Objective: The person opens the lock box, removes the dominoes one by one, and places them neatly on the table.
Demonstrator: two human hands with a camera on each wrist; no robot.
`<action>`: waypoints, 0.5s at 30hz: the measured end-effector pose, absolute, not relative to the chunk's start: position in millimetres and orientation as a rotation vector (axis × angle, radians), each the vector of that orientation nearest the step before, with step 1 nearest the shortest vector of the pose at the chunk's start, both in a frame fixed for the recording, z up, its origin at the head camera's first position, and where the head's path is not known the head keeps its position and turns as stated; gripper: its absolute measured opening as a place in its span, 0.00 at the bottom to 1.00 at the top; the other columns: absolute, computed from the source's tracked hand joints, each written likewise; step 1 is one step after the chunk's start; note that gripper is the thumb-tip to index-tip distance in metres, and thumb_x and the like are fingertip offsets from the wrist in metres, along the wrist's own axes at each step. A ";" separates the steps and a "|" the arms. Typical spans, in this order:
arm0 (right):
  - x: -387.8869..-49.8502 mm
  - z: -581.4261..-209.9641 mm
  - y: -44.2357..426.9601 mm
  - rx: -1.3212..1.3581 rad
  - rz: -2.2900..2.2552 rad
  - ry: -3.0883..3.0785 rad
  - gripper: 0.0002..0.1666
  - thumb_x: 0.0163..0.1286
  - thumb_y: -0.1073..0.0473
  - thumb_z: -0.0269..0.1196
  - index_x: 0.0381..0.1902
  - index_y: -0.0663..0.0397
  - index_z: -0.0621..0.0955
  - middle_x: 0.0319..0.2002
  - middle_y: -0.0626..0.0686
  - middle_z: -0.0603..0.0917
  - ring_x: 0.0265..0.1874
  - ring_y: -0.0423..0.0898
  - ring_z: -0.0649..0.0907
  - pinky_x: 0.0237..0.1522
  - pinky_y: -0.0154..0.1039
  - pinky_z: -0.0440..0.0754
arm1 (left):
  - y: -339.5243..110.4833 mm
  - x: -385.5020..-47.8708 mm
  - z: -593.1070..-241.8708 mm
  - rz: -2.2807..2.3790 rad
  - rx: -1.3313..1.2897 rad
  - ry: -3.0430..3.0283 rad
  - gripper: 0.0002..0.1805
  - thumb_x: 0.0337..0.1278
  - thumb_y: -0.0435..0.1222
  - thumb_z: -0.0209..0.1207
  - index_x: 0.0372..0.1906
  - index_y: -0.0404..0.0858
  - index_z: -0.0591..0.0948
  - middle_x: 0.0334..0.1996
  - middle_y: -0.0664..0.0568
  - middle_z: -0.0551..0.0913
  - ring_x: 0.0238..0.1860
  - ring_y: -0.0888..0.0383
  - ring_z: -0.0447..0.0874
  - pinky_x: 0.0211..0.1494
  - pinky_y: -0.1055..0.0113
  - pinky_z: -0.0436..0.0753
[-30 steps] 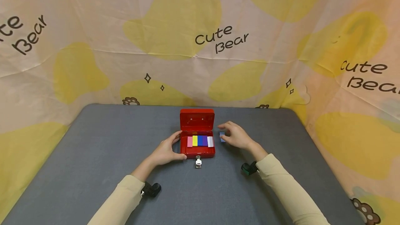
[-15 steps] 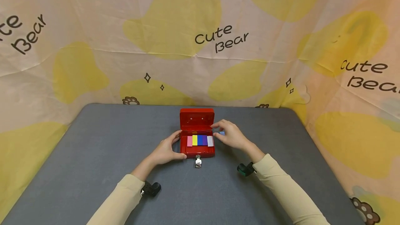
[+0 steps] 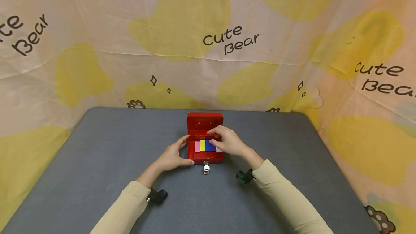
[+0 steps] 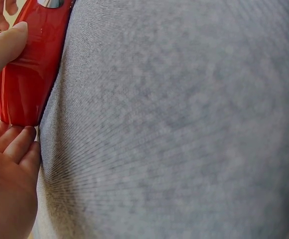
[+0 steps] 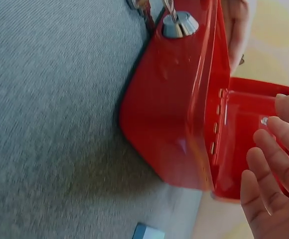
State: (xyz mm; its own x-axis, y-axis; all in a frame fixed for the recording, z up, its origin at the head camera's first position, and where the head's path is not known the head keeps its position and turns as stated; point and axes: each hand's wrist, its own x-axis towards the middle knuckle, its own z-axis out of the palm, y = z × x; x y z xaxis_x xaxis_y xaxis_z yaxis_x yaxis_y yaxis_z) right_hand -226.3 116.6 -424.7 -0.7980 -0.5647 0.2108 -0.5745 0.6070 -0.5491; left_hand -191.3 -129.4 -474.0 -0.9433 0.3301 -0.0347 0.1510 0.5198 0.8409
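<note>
Red box, left end in left grip; partly beneath right grip

i'm in what looks like a makeshift recording nook: a pale-pink, yellow-blotched printed fabric drape fills the upper frame behind a grey cloth-covered table; a small black wrist-worn camera sits lower left.

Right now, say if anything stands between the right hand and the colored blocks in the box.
Nothing visible: the lid stands raised behind the colored blocks, and the left hand holds the red box by its left side, clear of the right hand.
</note>
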 end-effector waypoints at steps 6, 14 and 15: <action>-226.1 -427.9 106.2 1.043 0.969 -2.832 0.20 0.59 0.58 0.65 0.50 0.54 0.78 0.45 0.51 0.79 0.42 0.47 0.79 0.46 0.40 0.80 | -129.1 -191.0 -474.7 1.386 0.402 2.574 0.52 0.33 0.44 0.73 0.68 0.44 0.59 0.65 0.45 0.67 0.65 0.50 0.66 0.64 0.47 0.65; -226.0 -430.8 94.7 1.114 0.880 -2.846 0.21 0.60 0.57 0.63 0.51 0.56 0.78 0.47 0.52 0.80 0.42 0.46 0.79 0.47 0.38 0.79 | -129.5 -191.2 -475.1 1.381 0.430 2.588 0.52 0.33 0.43 0.73 0.68 0.43 0.59 0.64 0.44 0.67 0.64 0.50 0.67 0.65 0.48 0.63; -225.9 -431.4 93.5 1.113 0.866 -2.848 0.21 0.60 0.57 0.63 0.51 0.56 0.78 0.47 0.52 0.80 0.42 0.46 0.79 0.47 0.38 0.79 | -129.4 -191.3 -475.3 1.381 0.433 2.589 0.52 0.33 0.43 0.73 0.68 0.43 0.59 0.64 0.44 0.67 0.64 0.51 0.67 0.65 0.48 0.63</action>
State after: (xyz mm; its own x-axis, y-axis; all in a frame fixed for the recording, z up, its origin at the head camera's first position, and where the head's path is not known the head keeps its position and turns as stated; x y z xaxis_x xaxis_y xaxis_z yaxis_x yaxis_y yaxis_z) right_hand -225.9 93.5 -431.4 -0.7540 -0.6376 0.1577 -0.6175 0.6062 -0.5012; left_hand -191.3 -129.4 -475.3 -0.9423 0.3344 -0.0172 0.1719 0.5272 0.8322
